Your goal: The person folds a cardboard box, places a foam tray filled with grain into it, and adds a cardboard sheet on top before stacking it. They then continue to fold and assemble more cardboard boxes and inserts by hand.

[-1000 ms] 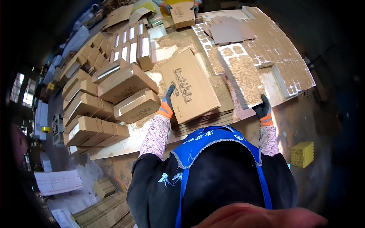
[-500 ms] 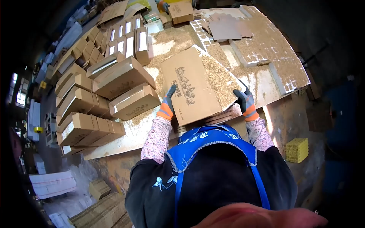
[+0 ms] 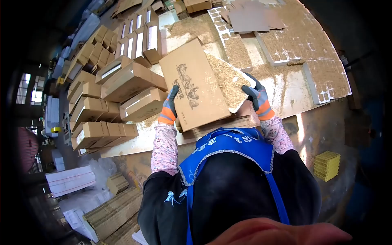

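A brown cardboard box (image 3: 194, 87) with printed birds and lettering lies tilted in front of me. My left hand (image 3: 170, 107), in a grey and orange glove, is closed on its left edge. From the box's right side sticks out a white foam tray (image 3: 230, 83) filled with brown husk-like bits; the rest of the tray is hidden inside the box. My right hand (image 3: 257, 97), gloved the same way, grips the tray's outer right end. Flat cardboard pieces (image 3: 241, 120) are stacked beneath, near the table edge.
Rows of cardboard boxes (image 3: 130, 81) with white inside stand on the left of the table (image 3: 288, 92). Husk-filled white trays (image 3: 302, 49) cover the far right, with grey sheets (image 3: 249, 18) on top. Yellow stacked trays (image 3: 326, 165) sit on the floor at right.
The tray has gone further into the box, so less of it shows. My right hand has moved leftward with it. A co-worker's hand at the top is out of view now.
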{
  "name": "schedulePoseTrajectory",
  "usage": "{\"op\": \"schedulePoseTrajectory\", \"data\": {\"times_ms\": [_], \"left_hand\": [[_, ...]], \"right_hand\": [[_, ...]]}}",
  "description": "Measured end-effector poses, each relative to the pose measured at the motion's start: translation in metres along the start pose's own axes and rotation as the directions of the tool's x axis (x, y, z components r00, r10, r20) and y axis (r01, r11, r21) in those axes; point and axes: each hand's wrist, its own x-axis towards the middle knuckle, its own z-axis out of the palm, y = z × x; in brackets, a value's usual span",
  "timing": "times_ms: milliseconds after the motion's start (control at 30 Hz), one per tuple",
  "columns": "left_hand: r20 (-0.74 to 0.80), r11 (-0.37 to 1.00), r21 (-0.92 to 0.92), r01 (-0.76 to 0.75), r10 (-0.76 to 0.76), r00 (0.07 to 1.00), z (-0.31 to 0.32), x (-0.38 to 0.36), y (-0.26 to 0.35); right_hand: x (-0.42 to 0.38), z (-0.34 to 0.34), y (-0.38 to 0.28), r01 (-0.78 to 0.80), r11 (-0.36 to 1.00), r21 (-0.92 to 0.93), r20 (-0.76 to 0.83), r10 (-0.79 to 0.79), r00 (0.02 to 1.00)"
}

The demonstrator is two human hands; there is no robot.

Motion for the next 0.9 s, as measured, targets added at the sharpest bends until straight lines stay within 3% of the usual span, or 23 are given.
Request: {"op": "schedulePoseTrajectory", "data": {"times_ms": [133,200,233,367,433,500,533,567,633,700,733,833,900], "left_hand": [[0.009,0.995,-0.102,-0.018,0.019,1.000,0.028,0.006,-0.007],[-0.013,0.996,-0.093,-0.002,0.001,1.000,0.038,0.006,-0.003],[-0.029,0.996,-0.092,0.014,-0.017,0.999,0.042,0.003,-0.002],[0.035,0.989,-0.143,0.025,-0.021,0.999,0.054,-0.005,-0.006],[0.006,0.985,-0.172,0.017,-0.016,1.000,0.062,-0.008,-0.017],[-0.028,0.974,-0.228,-0.003,-0.003,1.000,0.073,-0.010,-0.028],[-0.015,0.993,-0.115,-0.040,0.039,0.999,0.057,-0.004,-0.040],[-0.019,0.993,-0.115,-0.036,0.034,0.999,0.070,-0.007,-0.042],[0.053,0.963,-0.265,0.042,-0.029,0.998,0.106,-0.013,-0.040],[0.021,0.963,-0.267,0.028,-0.023,1.000,0.113,-0.008,-0.044],[0.023,0.965,-0.260,-0.001,0.008,1.000,0.118,-0.006,-0.046],[0.010,0.970,-0.235,-0.067,0.071,0.997,0.114,0.002,-0.050],[-0.010,0.972,-0.213,-0.099,0.099,0.995,0.113,0.002,-0.051]], "right_hand": [[0.017,-0.026,0.007,0.033,0.999,-0.040,-0.065,-0.035,0.997],[0.022,-0.032,-0.007,-0.047,0.995,-0.085,-0.039,0.043,0.998],[0.020,-0.036,-0.015,-0.016,1.000,-0.013,-0.017,0.015,1.000],[0.022,-0.061,-0.020,-0.032,0.996,-0.082,0.008,0.033,0.999],[0.019,-0.059,-0.022,0.006,0.997,0.081,-0.079,0.000,0.997],[0.016,-0.062,-0.027,-0.010,1.000,0.023,-0.104,0.012,0.994],[0.016,-0.063,-0.027,-0.022,0.997,0.072,-0.120,0.030,0.992],[0.016,-0.064,-0.027,-0.035,0.992,0.121,-0.135,0.051,0.990],[0.016,-0.061,-0.025,0.017,0.990,0.142,-0.108,-0.002,0.994],[0.010,-0.058,-0.023,-0.003,0.997,0.077,-0.175,0.016,0.984],[0.004,-0.061,-0.018,0.002,0.981,0.193,-0.148,0.027,0.989],[-0.007,-0.050,-0.020,0.072,0.997,0.037,-0.165,-0.065,0.984],[-0.015,-0.045,-0.027,0.012,0.999,0.040,-0.147,-0.006,0.989]]}}
